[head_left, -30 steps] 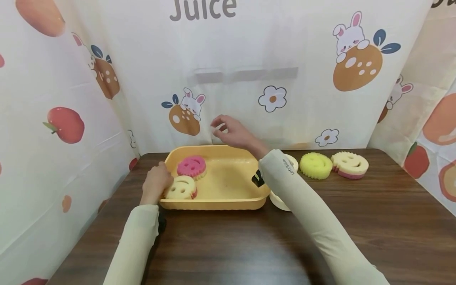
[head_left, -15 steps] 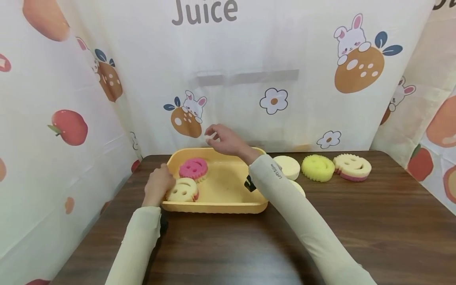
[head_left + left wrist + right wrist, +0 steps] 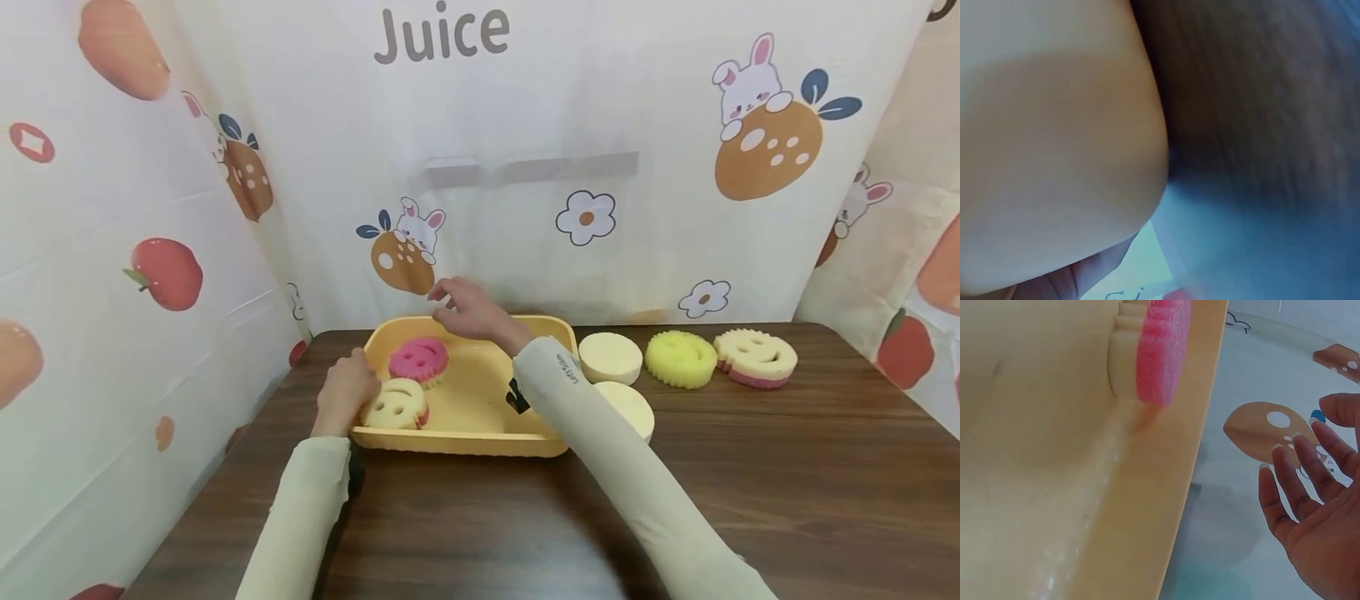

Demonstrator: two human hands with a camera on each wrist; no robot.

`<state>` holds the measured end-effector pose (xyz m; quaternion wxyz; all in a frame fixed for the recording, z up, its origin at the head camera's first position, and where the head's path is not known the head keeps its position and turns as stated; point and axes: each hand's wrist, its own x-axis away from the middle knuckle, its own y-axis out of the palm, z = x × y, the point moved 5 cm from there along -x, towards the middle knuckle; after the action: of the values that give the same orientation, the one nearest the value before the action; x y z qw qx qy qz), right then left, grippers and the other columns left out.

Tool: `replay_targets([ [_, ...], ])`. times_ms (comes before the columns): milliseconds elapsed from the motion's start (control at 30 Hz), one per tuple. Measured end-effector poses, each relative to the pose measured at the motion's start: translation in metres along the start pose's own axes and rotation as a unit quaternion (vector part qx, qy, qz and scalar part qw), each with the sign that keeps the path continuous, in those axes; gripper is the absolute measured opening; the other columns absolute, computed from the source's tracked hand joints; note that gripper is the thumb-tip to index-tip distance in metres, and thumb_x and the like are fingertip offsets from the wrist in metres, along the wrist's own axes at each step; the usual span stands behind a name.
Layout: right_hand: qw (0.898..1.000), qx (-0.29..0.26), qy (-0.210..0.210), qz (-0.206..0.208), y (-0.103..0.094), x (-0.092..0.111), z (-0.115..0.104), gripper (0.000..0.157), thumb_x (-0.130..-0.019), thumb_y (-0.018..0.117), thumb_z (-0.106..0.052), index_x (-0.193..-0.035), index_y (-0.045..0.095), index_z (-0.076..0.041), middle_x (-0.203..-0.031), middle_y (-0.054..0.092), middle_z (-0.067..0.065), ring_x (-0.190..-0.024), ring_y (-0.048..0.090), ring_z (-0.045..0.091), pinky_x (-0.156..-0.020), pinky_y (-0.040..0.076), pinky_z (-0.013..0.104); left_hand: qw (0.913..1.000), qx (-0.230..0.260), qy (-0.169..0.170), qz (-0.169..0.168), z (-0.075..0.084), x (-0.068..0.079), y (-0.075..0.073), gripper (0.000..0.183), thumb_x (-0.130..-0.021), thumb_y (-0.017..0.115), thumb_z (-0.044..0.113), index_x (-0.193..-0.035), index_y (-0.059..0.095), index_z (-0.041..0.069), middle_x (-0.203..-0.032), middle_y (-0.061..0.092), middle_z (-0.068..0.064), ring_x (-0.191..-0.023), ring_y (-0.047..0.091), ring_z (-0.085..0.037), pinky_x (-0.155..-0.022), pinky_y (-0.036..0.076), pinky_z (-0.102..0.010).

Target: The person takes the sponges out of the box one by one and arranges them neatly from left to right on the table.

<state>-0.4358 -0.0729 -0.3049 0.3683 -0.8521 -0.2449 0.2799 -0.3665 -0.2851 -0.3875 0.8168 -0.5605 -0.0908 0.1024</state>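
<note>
At the left end of a yellow plastic tray (image 3: 465, 445), my left hand (image 3: 347, 392) grips the rim; its fingertips are hidden. Close to this hand, a cream smiley-face sponge (image 3: 395, 405) leans inside the tray. Behind it lies a pink smiley-face sponge (image 3: 418, 360), whose cream layer shows in the right wrist view. My right hand (image 3: 467, 310) hovers near the tray's far rim with fingers loosely bent and apart. Nothing is in its palm (image 3: 1329, 544) in the right wrist view. The left wrist view holds mostly the blurred side of the left hand (image 3: 1066, 162).
Two round cream sponges (image 3: 611, 358) sit right of the tray, the nearer partly behind my right sleeve (image 3: 600, 433). Farther right are a yellow smiley sponge (image 3: 681, 360) and a cream-and-pink smiley sponge (image 3: 756, 358). A printed curtain (image 3: 517, 242) stands behind the brown table (image 3: 480, 525).
My right hand has moved left and lower over the tray's far side, uncovering the round cream sponges. The left hand stays at the tray's rim. The head view has shifted slightly.
</note>
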Motion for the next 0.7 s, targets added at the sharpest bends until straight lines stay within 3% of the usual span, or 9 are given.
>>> replay_targets([
  [267, 1.000, 0.018, -0.003, -0.019, 0.018, -0.009, 0.000, 0.037, -0.098, 0.055, -0.026, -0.129, 0.055, -0.005, -0.133, 0.057, 0.012, -0.121, 0.058, 0.028, -0.104, 0.048, 0.039, 1.0000, 0.000, -0.006, 0.004, 0.000, 0.001, -0.001, 0.048, -0.099, 0.043, 0.021, -0.140, 0.039, -0.003, -0.128, 0.056, -0.031, -0.114, 0.059, -0.045, -0.081, 0.053, -0.060],
  [700, 0.991, 0.098, 0.017, -0.092, 0.044, -0.015, 0.010, 0.038, -0.099, 0.056, -0.031, -0.131, 0.053, -0.011, -0.135, 0.053, 0.011, -0.124, 0.053, 0.025, -0.108, 0.044, 0.039, 0.9999, 0.000, -0.005, 0.012, -0.001, -0.002, 0.000, 0.048, -0.097, 0.046, 0.021, -0.138, 0.040, -0.004, -0.128, 0.057, -0.030, -0.112, 0.060, -0.044, -0.082, 0.053, -0.059],
])
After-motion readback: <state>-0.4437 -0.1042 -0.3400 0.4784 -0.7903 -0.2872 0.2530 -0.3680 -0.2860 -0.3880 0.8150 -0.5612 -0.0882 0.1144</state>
